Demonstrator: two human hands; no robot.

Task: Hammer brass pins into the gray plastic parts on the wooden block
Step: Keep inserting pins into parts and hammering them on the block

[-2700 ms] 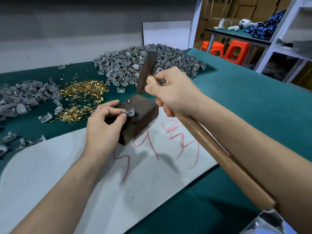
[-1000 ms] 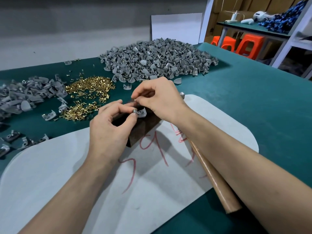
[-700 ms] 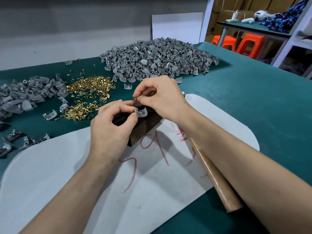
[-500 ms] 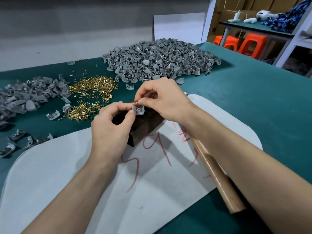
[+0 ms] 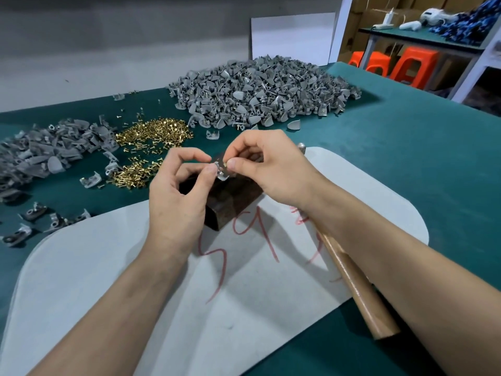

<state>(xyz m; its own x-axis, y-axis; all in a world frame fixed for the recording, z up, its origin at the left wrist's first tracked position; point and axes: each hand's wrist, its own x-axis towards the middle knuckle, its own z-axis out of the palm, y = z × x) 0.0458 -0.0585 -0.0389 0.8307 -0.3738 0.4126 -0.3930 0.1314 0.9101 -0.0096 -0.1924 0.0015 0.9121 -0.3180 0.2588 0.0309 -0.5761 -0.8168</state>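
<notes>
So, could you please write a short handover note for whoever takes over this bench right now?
The left hand pinches a gray part over the wooden block.
The right hand pinches a brass pin against that part.
The hammer lies unheld on the white sheet, under the right forearm.
Done: pin picked and brought to the part.
Left: seat it, take the hammer, drive it in, then repeat from the loose pins and the gray pile.

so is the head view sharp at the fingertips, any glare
Head view: soft even light, faint shadows on the white sheet; slight blur where the right hand pinches the brass pin; wide-angle bending at edges; mild sheen on hammer handle.
</notes>
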